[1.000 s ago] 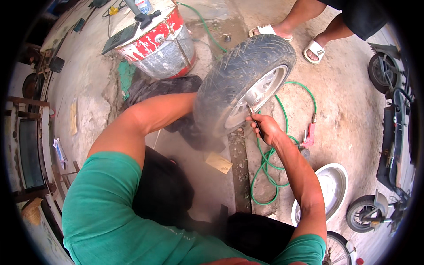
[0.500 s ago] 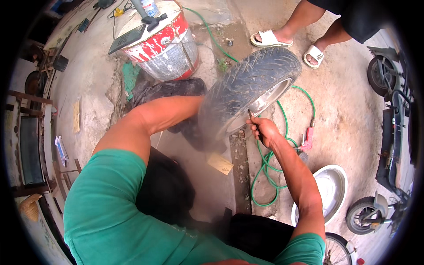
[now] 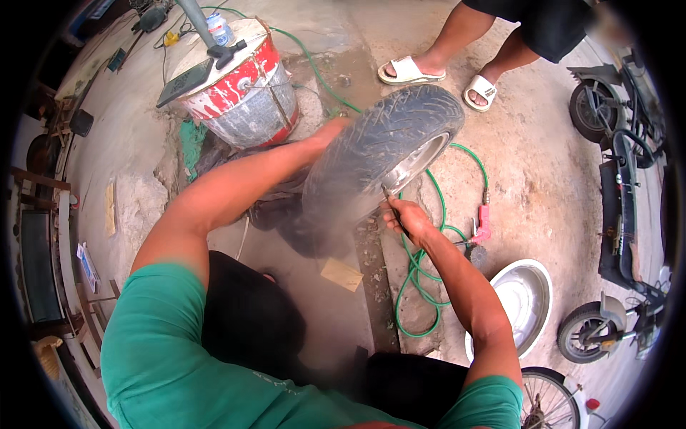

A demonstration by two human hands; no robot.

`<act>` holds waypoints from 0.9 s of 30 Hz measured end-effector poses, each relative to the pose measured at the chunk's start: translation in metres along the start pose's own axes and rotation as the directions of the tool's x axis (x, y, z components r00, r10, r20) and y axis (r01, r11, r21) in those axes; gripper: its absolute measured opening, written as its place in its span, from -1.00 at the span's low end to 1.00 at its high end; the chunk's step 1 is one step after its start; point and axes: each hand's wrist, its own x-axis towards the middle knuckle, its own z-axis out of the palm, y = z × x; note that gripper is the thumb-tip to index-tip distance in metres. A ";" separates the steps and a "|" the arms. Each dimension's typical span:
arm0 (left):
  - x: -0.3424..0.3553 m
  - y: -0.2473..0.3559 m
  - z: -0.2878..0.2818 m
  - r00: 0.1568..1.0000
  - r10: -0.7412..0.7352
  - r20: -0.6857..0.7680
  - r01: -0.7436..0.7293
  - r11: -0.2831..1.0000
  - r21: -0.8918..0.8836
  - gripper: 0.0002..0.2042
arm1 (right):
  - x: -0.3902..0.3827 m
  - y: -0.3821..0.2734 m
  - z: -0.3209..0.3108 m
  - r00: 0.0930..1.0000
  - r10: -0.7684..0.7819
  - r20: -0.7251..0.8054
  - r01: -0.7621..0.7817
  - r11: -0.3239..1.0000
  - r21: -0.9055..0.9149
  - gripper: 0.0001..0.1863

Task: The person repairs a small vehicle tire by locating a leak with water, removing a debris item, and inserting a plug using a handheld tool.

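Observation:
A worn black tyre (image 3: 371, 136) on a pale metal wheel rim (image 3: 418, 161) leans on the ground before me. My left hand (image 3: 334, 131) is at the tyre's far left side, its fingers hidden behind the tread. Closed around a slim dark tool (image 3: 386, 193), my right hand (image 3: 407, 216) is at the near edge of the rim, with the tool's tip at the rim. I cannot make out the tool's exact kind. A hazy smear blurs the tyre's lower left part.
A red and grey drum (image 3: 250, 100) stands beyond my left arm. A green hose (image 3: 411, 286) coils right of the wheel, joined to a pink air gun (image 3: 483, 223). A white basin (image 3: 525, 300) lies near my right elbow. Another person's sandalled feet (image 3: 414, 70) are beyond the tyre.
The whole view has shifted, so the scene sits farther left. My left hand now shows at the tyre's upper left side, where it was hidden before. My right hand stays at the rim with the tool.

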 end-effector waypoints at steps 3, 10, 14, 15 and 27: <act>-0.042 0.156 0.061 0.959 0.147 -0.243 -0.135 0.989 0.063 -0.60 | -0.005 0.012 -0.015 0.999 0.009 -0.043 -0.008 1.000 0.029 -0.51; -0.098 0.214 0.106 0.771 0.636 0.029 -0.333 0.363 0.870 -0.23 | -0.001 -0.011 -0.004 0.994 -0.066 -0.087 0.050 0.983 -0.179 -0.46; -0.097 0.213 0.096 0.775 0.632 0.018 -0.351 0.406 0.844 -0.25 | -0.002 -0.035 -0.034 0.891 -0.414 -0.187 0.165 0.677 -0.717 -0.40; -0.096 0.210 0.094 0.769 0.639 0.012 -0.343 0.398 0.851 -0.26 | -0.018 -0.056 -0.035 0.859 -0.457 -0.229 0.167 0.675 -0.719 -0.38; -0.093 0.215 0.098 0.766 0.642 0.030 -0.360 0.391 0.847 -0.29 | -0.067 -0.113 -0.013 0.504 -0.859 -0.091 0.391 0.321 -0.863 -0.14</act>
